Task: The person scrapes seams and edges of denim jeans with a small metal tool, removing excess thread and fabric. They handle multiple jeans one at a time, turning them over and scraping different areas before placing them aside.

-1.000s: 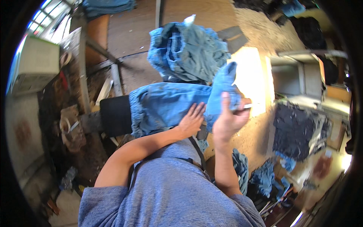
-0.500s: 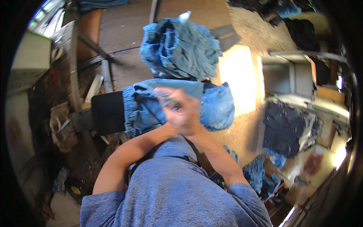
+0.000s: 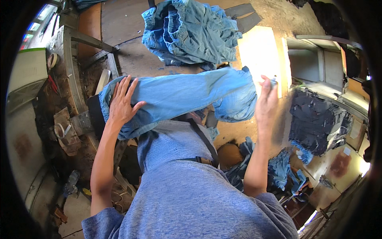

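Observation:
A blue denim garment [image 3: 175, 91] with a gathered elastic edge is stretched across in front of me, its left end around a black board [image 3: 94, 111]. My left hand [image 3: 124, 101] lies flat on that end, open with fingers spread. The garment's bunched right end [image 3: 238, 101] hangs lower in a rounded bulge. Just right of it, apart from the cloth, my right hand [image 3: 267, 101] is raised with its fingers closed around a small greyish object, too little of which shows to name.
Beyond the garment lies a pile of blue denim clothes with elastic waists [image 3: 191, 34]. At right stand a grey open box [image 3: 304, 61] and a dark, flaking slab [image 3: 318, 121]. Denim scraps [image 3: 280, 167] lie lower right. A metal frame [image 3: 69, 71] and tape roll [image 3: 52, 59] are at left.
My hands have come apart: the left has moved left onto the denim, the right out to the right with the small object. The garment's cloth now lies smoother and straighter.

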`<action>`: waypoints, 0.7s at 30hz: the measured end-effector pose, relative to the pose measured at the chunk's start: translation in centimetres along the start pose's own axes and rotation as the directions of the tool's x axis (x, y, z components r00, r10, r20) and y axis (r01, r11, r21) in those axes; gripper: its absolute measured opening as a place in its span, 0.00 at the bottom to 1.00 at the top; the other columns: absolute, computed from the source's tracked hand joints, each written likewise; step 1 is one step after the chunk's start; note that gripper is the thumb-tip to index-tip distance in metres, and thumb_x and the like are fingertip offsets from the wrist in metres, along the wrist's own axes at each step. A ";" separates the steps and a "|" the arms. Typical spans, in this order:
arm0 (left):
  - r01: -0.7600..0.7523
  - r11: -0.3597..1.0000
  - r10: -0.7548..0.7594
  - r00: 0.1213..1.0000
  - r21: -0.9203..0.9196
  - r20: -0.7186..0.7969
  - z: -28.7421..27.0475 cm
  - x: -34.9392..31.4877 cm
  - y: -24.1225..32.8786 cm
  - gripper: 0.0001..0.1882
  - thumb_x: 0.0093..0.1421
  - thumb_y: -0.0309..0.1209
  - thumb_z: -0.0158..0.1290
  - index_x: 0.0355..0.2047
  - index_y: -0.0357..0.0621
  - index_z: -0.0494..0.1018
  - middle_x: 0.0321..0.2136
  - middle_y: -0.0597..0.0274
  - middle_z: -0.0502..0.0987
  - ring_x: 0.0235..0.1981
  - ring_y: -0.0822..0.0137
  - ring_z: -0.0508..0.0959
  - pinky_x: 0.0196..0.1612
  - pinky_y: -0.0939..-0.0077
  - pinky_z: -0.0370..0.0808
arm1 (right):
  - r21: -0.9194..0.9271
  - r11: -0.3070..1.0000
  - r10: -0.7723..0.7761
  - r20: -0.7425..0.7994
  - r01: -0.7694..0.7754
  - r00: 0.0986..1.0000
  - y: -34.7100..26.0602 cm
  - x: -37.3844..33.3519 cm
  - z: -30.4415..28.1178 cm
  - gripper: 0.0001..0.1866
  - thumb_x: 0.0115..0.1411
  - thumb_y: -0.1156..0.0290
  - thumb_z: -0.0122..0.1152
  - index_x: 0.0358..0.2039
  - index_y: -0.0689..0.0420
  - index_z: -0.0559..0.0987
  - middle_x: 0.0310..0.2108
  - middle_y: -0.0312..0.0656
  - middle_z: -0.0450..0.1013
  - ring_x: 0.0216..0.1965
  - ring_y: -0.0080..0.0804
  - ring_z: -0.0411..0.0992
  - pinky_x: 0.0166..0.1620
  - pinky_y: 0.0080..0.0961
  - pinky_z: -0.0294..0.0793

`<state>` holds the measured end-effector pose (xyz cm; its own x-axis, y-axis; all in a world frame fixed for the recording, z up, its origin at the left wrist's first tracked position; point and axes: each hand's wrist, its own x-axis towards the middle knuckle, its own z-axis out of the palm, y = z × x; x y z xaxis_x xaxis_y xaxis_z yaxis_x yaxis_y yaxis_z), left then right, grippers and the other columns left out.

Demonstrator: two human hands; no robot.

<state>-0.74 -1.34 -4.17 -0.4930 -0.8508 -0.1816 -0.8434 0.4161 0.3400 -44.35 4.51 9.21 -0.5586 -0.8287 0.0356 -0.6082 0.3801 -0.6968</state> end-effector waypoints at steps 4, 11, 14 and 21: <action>0.039 0.997 -0.042 0.998 0.069 0.039 -1.4 0.2 -0.3 0.51 0.57 0.63 0.63 0.72 0.43 0.63 0.71 0.47 0.64 0.75 0.43 0.57 0.77 0.47 0.53 | -0.049 0.998 0.052 0.338 -0.038 0.940 -0.2 -4.5 3.6 0.17 0.76 0.55 0.54 0.41 0.58 0.75 0.24 0.46 0.77 0.23 0.44 0.78 0.27 0.38 0.74; 0.053 0.964 0.063 0.906 -0.260 0.419 3.6 15.9 4.3 0.62 0.54 0.79 0.53 0.73 0.39 0.62 0.71 0.40 0.63 0.75 0.39 0.56 0.76 0.41 0.51 | 0.055 0.991 -0.133 0.283 0.122 0.950 -1.9 -9.5 8.9 0.13 0.70 0.67 0.63 0.51 0.55 0.72 0.26 0.47 0.78 0.26 0.50 0.80 0.28 0.41 0.75; 0.533 0.707 0.300 0.367 -0.464 0.880 5.2 19.2 4.2 0.59 0.54 0.78 0.56 0.69 0.37 0.68 0.65 0.40 0.72 0.70 0.45 0.67 0.71 0.49 0.63 | 0.035 0.978 -0.210 0.219 0.208 0.953 -2.0 -9.8 10.6 0.16 0.69 0.70 0.65 0.53 0.55 0.72 0.26 0.44 0.79 0.26 0.45 0.80 0.28 0.37 0.75; 0.217 0.776 0.302 0.698 -0.593 0.650 5.8 20.7 3.7 0.32 0.62 0.61 0.63 0.40 0.40 0.88 0.20 0.61 0.79 0.25 0.72 0.73 0.31 0.65 0.72 | -0.134 0.924 -0.350 0.075 0.357 0.934 -0.8 -8.8 17.4 0.10 0.60 0.74 0.70 0.43 0.53 0.86 0.23 0.36 0.80 0.21 0.32 0.78 0.27 0.28 0.76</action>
<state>-15.31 -15.58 -12.06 -0.7372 -0.2595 -0.6239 -0.6344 -0.0522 0.7713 -29.16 4.37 -3.00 -0.2664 -0.9377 0.2232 -0.8371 0.1103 -0.5358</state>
